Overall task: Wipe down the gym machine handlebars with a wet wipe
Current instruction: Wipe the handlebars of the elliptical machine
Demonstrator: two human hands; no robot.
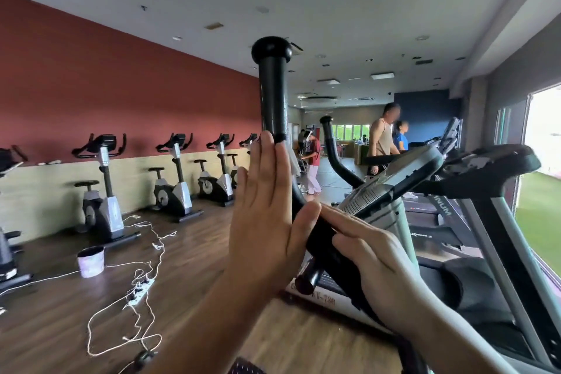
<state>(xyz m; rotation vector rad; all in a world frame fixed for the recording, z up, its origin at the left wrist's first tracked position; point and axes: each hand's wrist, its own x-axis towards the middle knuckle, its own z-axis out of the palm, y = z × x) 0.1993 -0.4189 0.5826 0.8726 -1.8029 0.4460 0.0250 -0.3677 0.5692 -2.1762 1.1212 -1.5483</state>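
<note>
The black handlebar (272, 91) of the elliptical machine rises through the middle of the frame, its knobbed end at upper centre. The left hand (263, 215) lies flat against the bar's left side, fingers straight and together, gripping nothing. The right hand (368, 261), lower right of centre, rests outstretched fingers across the lower bar, also not closed. I see no wipe in either. Exercise bikes (104, 188) line the red wall at left; a white power strip (140, 291) trails cable on the wooden floor.

Two hands (267, 206), four exercise bikes (104, 188), one bucket (91, 261).
</note>
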